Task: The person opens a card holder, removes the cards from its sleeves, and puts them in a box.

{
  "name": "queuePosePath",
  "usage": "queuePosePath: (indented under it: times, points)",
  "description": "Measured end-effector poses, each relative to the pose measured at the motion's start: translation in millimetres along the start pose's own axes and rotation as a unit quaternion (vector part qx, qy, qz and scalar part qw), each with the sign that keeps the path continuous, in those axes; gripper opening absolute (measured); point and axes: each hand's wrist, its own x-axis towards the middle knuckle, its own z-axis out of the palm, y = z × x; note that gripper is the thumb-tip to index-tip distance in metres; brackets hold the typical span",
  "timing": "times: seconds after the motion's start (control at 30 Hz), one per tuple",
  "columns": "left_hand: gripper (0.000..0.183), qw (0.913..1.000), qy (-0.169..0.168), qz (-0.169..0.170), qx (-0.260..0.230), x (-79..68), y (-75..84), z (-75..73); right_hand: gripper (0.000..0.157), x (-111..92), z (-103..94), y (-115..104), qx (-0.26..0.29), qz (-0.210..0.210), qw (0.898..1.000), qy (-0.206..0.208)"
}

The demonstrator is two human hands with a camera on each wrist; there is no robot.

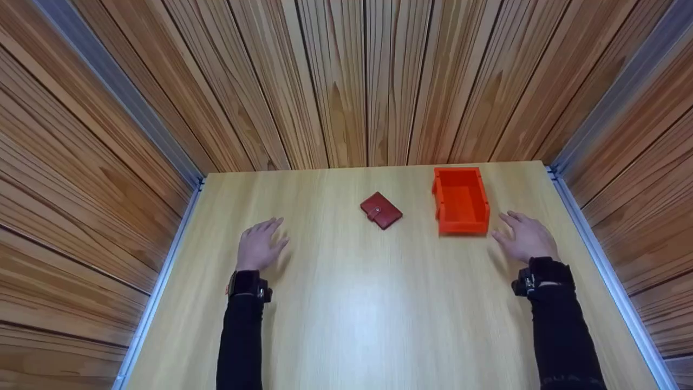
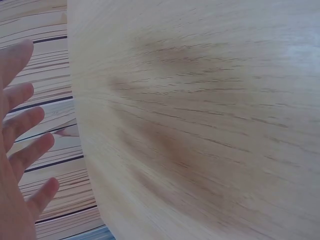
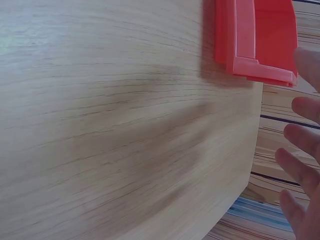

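Note:
A dark red wallet with a snap strap lies flat near the back middle of the table. To its right stands an orange-red plastic bin, its open top facing up; the right wrist view shows part of the same bin. My left hand hovers over the table left of the wallet, fingers spread, holding nothing; its fingers show at the left wrist view's edge. Just right of the bin's front corner is my right hand, fingers apart and holding nothing. Its fingers appear at the right wrist view's edge.
The light wood table meets a wood-plank wall at the back. Plank walls with metal frame strips bound the left and right sides. Each wrist wears a black strapped camera.

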Motion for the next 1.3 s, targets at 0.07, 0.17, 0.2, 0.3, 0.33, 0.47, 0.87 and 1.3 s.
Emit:
queuePosePath:
  times: [0.07,0.17,0.2,0.3,0.33,0.47,0.87,1.3]
  points:
    - [0.062,1.0,-0.001,0.0,0.001,0.2,0.3,0.5,0.069,-0.4,0.2,0.2,0.0,0.001,1.0,-0.006]
    - [0.063,1.0,-0.005,-0.001,-0.004,1.6,1.7,1.1,0.07,-1.0,-0.5,1.0,0.001,0.006,1.0,-0.01]
    - [0.063,1.0,-0.006,-0.001,-0.006,2.6,2.2,1.3,0.07,-1.0,-1.2,1.9,0.001,0.006,1.0,-0.01]
    - [0.063,0.9999,-0.006,0.001,-0.009,5.7,2.8,1.4,0.068,-0.3,-3.1,3.2,0.001,0.008,1.0,-0.005]
    - [0.063,0.9999,-0.006,0.0,-0.01,6.3,2.4,1.3,0.067,0.0,-3.4,3.3,0.001,0.009,1.0,-0.005]
    - [0.063,1.0,-0.008,-0.004,-0.004,6.8,0.5,1.3,0.071,1.4,-3.9,3.8,-0.001,0.011,1.0,-0.017]
    - [0.063,0.9999,-0.008,-0.002,-0.008,6.1,-0.7,6.8,0.073,3.0,-0.8,4.8,-0.01,0.003,1.0,-0.008]
    - [0.062,0.9997,-0.015,0.021,-0.005,24.1,30.8,23.4,0.074,11.2,6.0,-21.8,0.005,0.001,1.0,-0.003]
